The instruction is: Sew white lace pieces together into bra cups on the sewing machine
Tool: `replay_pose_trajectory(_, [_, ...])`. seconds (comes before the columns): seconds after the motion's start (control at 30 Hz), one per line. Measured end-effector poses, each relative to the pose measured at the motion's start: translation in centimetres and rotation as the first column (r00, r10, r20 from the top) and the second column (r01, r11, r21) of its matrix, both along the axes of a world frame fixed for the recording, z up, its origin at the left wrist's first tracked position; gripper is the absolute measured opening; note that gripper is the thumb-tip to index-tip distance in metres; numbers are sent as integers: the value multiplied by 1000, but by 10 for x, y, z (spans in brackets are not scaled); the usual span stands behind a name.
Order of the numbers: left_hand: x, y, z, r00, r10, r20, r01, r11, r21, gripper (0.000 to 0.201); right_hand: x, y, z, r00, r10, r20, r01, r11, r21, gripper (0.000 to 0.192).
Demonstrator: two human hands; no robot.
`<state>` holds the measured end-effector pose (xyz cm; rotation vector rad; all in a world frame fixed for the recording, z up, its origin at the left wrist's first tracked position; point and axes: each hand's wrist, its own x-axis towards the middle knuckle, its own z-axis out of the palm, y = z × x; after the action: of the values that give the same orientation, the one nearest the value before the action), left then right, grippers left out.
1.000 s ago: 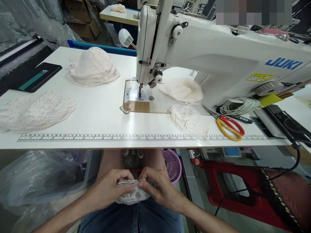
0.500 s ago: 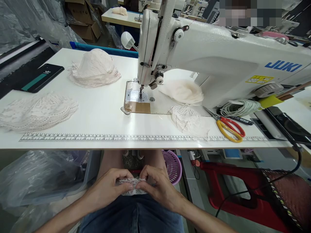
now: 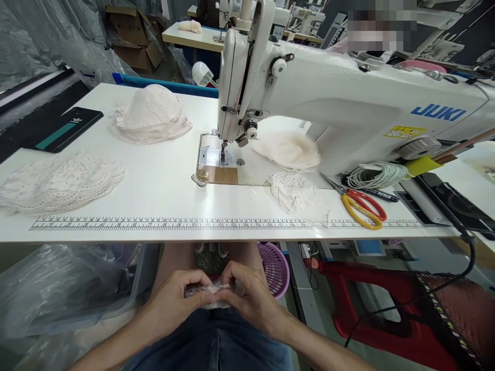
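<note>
Both hands, left hand (image 3: 174,301) and right hand (image 3: 251,299), pinch a small lace piece (image 3: 211,296) between them in the lap, below the counter (image 3: 154,180) edge. It looks like aligning edges; next likely needs lifting it forward to the sewing machine (image 3: 309,98).

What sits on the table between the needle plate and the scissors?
In the head view, a small heap of white lace lies between the needle plate and the scissors, with cream fabric pieces stacked just behind it.

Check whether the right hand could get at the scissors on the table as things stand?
Probably not at once: the right hand pinches a lace piece with the left hand; the scissors lie uncovered.
</note>
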<state>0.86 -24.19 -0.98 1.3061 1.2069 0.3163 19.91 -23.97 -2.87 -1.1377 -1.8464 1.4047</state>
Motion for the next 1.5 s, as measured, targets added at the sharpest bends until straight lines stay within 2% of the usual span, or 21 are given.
replay_pose_trajectory(0.1, [-1, 1, -1, 999, 25, 20, -26, 999, 44, 26, 1, 4, 2, 999, 2, -38, -6, 994, -105, 30])
replay_pose_trajectory(0.17, [-4, 3, -1, 1000, 11, 8, -12, 998, 55, 26, 3, 7, 2, 995, 55, -80, -68, 982, -177, 37])
replay_pose_trajectory(0.23, [-7, 4, -1, 1000, -12, -8, 13, 999, 50, 25, 6, 10, 2, 987, 127, -96, -144, 968, -203, 31])
replay_pose_trajectory(0.4, [-8, 6, -2, 998, -69, 15, 69, 998, 5, 22, 10, 14, 1, 978, 188, -93, -200, 970, -140, 29])
replay_pose_trajectory(0.53, [-8, 9, -1, 997, -63, 47, 65, 997, -30, 21, 8, 14, 6, 977, 214, 18, -210, 970, -124, 21])
replay_pose_trajectory(0.7, [-10, 14, 6, 997, -69, 24, 69, 998, 13, 16, 7, 17, 18, 975, 183, 127, -176, 982, -68, 17])
replay_pose_trajectory(0.83, [-7, 12, 12, 999, -42, 14, 41, 997, 59, 19, 6, 15, 21, 963, 205, 175, -209, 978, 2, 16])
replay_pose_trajectory(0.9, [-9, 13, 20, 1000, -5, 15, 4, 996, 89, 24, 5, 13, 20, 962, 249, 108, -253, 967, 20, 22])
replay_pose_trajectory(0.97, [-15, 22, 35, 999, 17, 30, -20, 995, 97, 28, 4, 18, 24, 957, 289, -2, -289, 957, -20, 23])
replay_pose_trajectory(1.03, [-23, 40, 57, 998, 10, 61, -17, 994, 110, 28, 8, 31, 42, 967, 245, -66, -248, 967, -49, 25])
replay_pose_trajectory(1.1, [-30, 67, 84, 993, -24, 117, 1, 982, 191, 24, 15, 51, 73, 995, 100, -26, -98, 994, 57, 21])
replay_pose_trajectory(1.13, [-32, 83, 98, 988, -53, 145, 13, 965, 261, 22, 20, 61, 92, 1000, 18, 12, -20, 984, 178, 18])
replay_pose_trajectory(1.17, [-33, 98, 110, 980, -91, 176, 26, 939, 344, 19, 25, 70, 111, 997, -43, 58, 21, 943, 332, 13])
replay_pose_trajectory(1.23, [-33, 129, 125, 974, -174, 148, 78, 863, 500, 14, 32, 84, 142, 978, -119, 172, -11, 793, 610, 9])
replay_pose_trajectory(1.27, [-33, 142, 127, 973, -211, 90, 123, 813, 570, 12, 34, 88, 152, 961, -133, 242, -76, 715, 695, 9])
replay_pose_trajectory(1.3, [-33, 154, 124, 972, -233, 6, 177, 756, 630, 11, 34, 92, 156, 939, -129, 318, -158, 661, 734, 9])
replay_pose_trajectory(1.33, [-33, 165, 117, 965, -247, -89, 240, 695, 678, 13, 33, 96, 155, 915, -111, 389, -237, 633, 737, 9])
replay_pose_trajectory(1.4, [-35, 180, 95, 937, -222, -270, 350, 595, 724, 24, 29, 104, 143, 873, -47, 485, -341, 652, 677, 13])
replay_pose_trajectory(1.5, [-40, 194, 64, 899, -148, -412, 424, 526, 737, 39, 27, 123, 118, 880, 6, 475, -324, 739, 591, 16])
